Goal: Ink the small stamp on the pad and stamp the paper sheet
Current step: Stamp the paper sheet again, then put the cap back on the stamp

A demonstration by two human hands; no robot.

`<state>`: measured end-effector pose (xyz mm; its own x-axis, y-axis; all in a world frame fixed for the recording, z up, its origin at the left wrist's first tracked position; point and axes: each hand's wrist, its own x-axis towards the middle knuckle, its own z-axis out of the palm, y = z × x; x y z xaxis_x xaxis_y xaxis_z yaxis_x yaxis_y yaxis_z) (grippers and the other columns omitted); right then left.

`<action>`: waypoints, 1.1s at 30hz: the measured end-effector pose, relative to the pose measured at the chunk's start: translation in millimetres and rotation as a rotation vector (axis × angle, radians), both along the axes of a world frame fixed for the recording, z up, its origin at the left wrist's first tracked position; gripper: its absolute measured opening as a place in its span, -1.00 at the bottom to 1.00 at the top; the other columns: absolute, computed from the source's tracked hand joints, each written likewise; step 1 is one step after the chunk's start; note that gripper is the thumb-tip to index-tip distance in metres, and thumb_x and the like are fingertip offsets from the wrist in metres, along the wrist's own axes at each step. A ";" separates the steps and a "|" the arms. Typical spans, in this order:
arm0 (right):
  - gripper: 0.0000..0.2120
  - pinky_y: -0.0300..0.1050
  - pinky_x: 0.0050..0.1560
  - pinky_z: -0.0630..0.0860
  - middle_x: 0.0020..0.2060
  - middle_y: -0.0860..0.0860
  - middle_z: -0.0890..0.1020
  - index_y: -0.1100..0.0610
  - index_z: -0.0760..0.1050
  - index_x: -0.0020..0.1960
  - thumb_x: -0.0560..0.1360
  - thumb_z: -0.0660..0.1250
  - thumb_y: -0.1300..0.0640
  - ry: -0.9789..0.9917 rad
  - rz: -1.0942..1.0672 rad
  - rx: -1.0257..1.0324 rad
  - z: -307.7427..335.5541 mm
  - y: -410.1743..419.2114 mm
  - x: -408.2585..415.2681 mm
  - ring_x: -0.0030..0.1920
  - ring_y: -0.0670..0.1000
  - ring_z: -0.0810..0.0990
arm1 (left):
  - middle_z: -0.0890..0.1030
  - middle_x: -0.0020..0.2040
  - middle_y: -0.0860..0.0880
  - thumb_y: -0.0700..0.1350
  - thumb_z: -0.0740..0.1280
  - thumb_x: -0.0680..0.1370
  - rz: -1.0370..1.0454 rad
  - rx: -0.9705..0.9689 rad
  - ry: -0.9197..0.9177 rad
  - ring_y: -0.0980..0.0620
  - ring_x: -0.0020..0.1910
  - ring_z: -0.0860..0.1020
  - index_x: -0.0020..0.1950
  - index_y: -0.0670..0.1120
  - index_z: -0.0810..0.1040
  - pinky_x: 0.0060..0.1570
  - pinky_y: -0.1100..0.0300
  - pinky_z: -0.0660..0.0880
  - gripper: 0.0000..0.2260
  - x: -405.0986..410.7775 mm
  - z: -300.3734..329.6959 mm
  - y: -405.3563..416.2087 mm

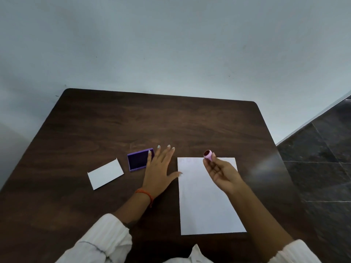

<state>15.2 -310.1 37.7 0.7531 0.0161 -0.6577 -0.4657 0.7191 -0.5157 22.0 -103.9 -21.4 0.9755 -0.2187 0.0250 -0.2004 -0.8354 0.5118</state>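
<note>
Right hand (221, 173) pinches the small stamp (208, 155) between thumb and fingertips, lifted above the far edge of the paper sheet (207, 205). Stamp is a short pink plastic cylinder, round face tilted up toward the camera, face dark red. Whether it touches the paper: cannot tell, looks raised.

Left hand (158, 169) is open and flat, palm down on the table (133, 118), fingers spread. Little finger overlaps the right edge of the ink pad (139, 159); thumb tip touches the left edge of the paper.

Ink pad: rectangular purple plastic tray, dark matte pad inside, lid off. Sits left of the paper, between it and a small white card (105, 173) lying flat further left.

Paper is a plain white rectangle, flat. Table is dark wood grain, rounded corners, slight sheen. Orange thread band (145, 194) on the left wrist; white ribbed sleeves (106, 238) on both arms.
</note>
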 end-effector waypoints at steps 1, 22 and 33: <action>-0.82 -0.15 -0.20 0.66 -0.21 0.13 0.73 0.29 0.66 -0.21 0.46 0.31 0.27 0.007 0.010 0.039 -1.3 3.1 -6.3 -0.18 0.00 0.71 | 0.09 0.53 0.03 0.15 0.33 0.44 0.040 -0.081 0.010 -0.01 0.51 -0.05 0.47 0.07 0.03 0.43 0.01 -0.14 -0.29 -4.4 3.2 6.6; -0.89 -0.15 -0.17 0.66 -0.15 0.11 0.72 0.20 0.61 -0.06 0.48 0.31 0.25 0.057 0.234 -0.132 -51.3 75.2 -24.8 -0.06 0.09 0.68 | 0.47 0.19 -0.03 -0.02 0.44 0.40 0.303 -0.176 0.136 0.02 0.12 0.43 0.31 -0.03 0.41 0.17 0.15 0.45 -0.50 -38.3 -12.7 29.8; -0.89 -0.10 -0.02 0.59 -0.11 0.09 0.69 0.15 0.60 -0.08 0.48 0.30 0.26 0.013 0.262 -0.229 -47.6 77.5 -23.7 -0.09 0.06 0.69 | 0.53 0.12 -0.02 -0.06 0.43 0.41 0.281 -0.246 0.135 0.10 0.00 0.48 0.14 -0.03 0.55 0.05 0.27 0.41 -0.70 -35.4 -3.0 28.5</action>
